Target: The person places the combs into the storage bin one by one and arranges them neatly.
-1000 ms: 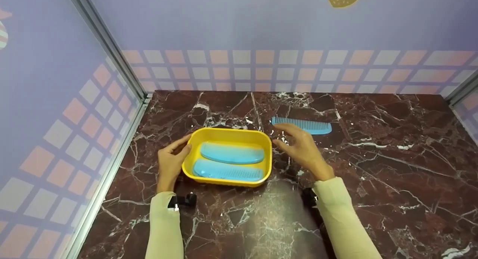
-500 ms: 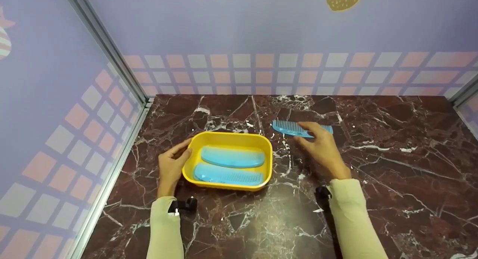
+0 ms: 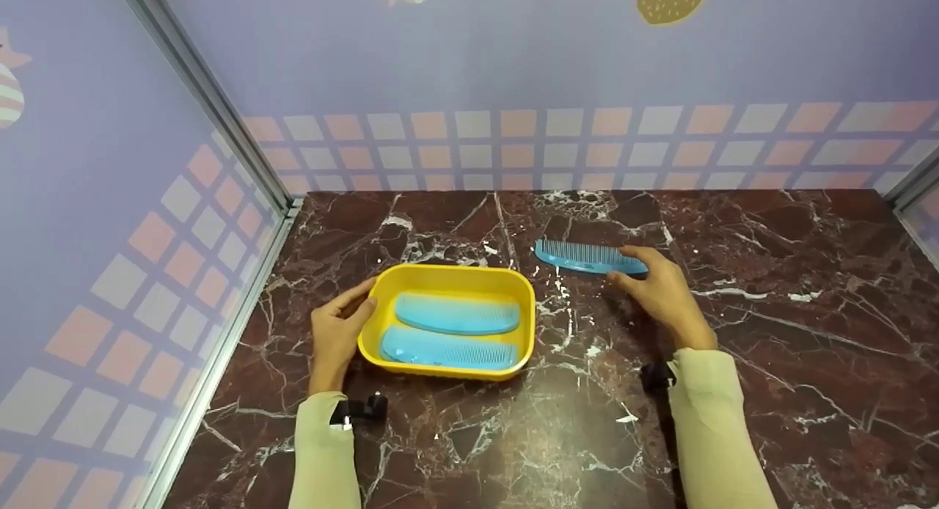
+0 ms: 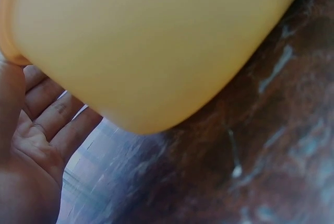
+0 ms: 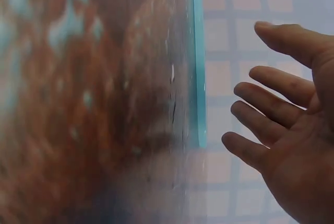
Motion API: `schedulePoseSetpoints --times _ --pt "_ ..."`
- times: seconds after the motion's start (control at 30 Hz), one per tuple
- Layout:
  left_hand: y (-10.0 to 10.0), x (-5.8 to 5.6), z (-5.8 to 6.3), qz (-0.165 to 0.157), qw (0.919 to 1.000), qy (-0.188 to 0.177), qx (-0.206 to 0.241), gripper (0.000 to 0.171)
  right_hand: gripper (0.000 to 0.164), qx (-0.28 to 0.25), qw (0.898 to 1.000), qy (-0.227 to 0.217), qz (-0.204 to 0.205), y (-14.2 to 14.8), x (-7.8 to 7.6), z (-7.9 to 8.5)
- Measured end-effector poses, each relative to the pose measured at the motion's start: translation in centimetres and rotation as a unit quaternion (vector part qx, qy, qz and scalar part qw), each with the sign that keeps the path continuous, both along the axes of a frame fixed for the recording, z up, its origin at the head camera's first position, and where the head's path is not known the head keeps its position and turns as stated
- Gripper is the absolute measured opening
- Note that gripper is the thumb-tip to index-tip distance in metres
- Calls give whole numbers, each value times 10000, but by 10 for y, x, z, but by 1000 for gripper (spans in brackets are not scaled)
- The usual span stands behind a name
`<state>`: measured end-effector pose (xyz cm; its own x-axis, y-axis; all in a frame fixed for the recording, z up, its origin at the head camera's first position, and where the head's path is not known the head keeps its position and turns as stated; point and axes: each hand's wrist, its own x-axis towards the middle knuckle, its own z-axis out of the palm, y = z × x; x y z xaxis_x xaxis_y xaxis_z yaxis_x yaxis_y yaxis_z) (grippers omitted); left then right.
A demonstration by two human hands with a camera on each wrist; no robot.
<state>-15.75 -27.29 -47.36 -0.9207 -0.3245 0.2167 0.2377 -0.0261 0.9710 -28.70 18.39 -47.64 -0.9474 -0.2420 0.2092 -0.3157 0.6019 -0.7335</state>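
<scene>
Near the middle of the table stands a yellow plastic tub (image 3: 447,277). My left hand (image 3: 339,340) grips its left rim, thumb on the rim and fingers along the outer wall. Inside lie a blue comb (image 3: 451,318) and, nearer to me, another blue comb (image 3: 440,350); whether more are stacked beneath, I cannot tell. Right of the tub, a third blue comb (image 3: 579,260) rests on the table, teeth facing the back wall. My right hand (image 3: 666,295) is at its right end, thumb and fingers apart; the right wrist view shows the hand (image 5: 297,125) spread beside the comb (image 5: 199,78).
The dark red marbled table (image 3: 807,326) ends at a purple back wall (image 3: 469,61) with pink and white squares. A side wall (image 3: 81,223) with a metal edge rises on the left. Dark camera straps (image 3: 359,410) sit on both wrists.
My right hand has moved rightward along the comb on the table, from its left end to its right end. The left hand stays on the tub, and the combs lie as before.
</scene>
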Motion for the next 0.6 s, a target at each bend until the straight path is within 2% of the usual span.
schedulePoseSetpoints --times 0.2,0.4,0.6 --pt "-1 2 0 15 10000 17 8 32 58 188 9994 -219 204 6 -5 -2" --pt "0 1 -2 -56 10000 36 49 33 64 207 9971 -685 250 14 -8 -4" --pt "0 0 -1 -72 9999 112 26 33 68 151 9946 -930 441 16 -10 -6"
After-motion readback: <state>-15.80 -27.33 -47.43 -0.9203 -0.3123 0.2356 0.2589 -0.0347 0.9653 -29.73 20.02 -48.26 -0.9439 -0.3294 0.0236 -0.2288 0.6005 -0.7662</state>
